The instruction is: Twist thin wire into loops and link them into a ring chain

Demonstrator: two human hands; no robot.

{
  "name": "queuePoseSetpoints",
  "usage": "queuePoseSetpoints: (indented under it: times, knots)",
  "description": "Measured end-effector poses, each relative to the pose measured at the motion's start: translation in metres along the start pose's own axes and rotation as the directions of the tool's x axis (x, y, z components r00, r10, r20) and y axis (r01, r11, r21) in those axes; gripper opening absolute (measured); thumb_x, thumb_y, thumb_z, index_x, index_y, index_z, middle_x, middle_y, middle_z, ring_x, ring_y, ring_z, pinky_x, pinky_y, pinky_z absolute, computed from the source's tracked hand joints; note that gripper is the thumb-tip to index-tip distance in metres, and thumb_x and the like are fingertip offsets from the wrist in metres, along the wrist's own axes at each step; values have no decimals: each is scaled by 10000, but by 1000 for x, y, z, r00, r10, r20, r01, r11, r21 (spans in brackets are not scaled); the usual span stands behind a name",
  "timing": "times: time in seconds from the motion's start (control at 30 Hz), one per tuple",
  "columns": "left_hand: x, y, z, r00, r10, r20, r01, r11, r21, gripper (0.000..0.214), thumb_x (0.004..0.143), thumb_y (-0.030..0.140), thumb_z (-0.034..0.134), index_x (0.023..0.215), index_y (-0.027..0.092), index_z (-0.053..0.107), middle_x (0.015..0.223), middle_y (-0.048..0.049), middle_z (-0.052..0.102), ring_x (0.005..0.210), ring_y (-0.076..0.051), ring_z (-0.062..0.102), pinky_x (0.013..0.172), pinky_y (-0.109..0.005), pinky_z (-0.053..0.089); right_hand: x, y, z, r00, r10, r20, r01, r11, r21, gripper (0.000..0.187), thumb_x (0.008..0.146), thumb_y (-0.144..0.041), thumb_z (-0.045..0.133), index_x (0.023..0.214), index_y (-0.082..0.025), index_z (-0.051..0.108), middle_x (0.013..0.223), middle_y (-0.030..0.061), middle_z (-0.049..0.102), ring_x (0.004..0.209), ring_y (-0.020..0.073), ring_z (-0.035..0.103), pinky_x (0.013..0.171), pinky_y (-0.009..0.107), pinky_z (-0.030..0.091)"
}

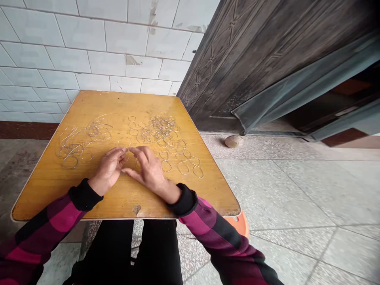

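Head view: I see the left hand (108, 169) and right hand (150, 171) meeting mid-desk, fingertips nearly touching; I cannot tell whether either grip has closed on anything. Shiny wire loops (162, 130) lie tangled at upper centre, separate ovals (178, 168) spread rightward, and looser wire coils (97, 130) sit left on the scuffed yellow wooden desk (124, 200).
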State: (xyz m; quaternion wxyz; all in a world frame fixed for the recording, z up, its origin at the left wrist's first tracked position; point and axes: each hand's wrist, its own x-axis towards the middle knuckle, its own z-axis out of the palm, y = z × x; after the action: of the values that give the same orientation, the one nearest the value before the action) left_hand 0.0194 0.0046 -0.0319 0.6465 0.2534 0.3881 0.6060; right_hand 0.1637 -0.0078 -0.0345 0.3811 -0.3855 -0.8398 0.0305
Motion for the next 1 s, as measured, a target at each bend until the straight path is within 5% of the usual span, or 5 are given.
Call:
queuePoseSetpoints:
  times: [0.4, 0.63, 1.0]
  knots:
    - [-8, -4, 5, 997, 67, 38, -71, 989, 128, 124, 566, 194, 718, 574, 152, 601, 603, 26, 539, 600, -87, 450, 588, -229, 362, -1, -9, 16, 996, 73, 46, -63, 981, -183, 381, 895, -505, 504, 1048, -156, 497, 937, 109, 589, 790, 204, 588, 555, 290, 447]
    - [-6, 4, 4, 991, 117, 59, -125, 976, 179, 136, 570, 197, 696, 531, 161, 571, 602, 21, 523, 622, -95, 464, 611, -235, 371, -2, -7, 12, 999, -17, 46, 21, 996, -86, 244, 920, -406, 479, 1007, -179, 498, 989, 99, 601, 835, 185, 599, 632, 292, 502]
    - [-5, 10, 3, 982, 101, 162, -129, 976, 176, 129, 571, 178, 703, 525, 160, 584, 608, 13, 526, 651, -110, 470, 647, -250, 381, -1, 3, 0, 988, -97, 118, 92, 995, 41, 300, 924, -402, 502, 1063, -152, 590, 1066, 134, 614, 913, 206, 627, 741, 327, 543]
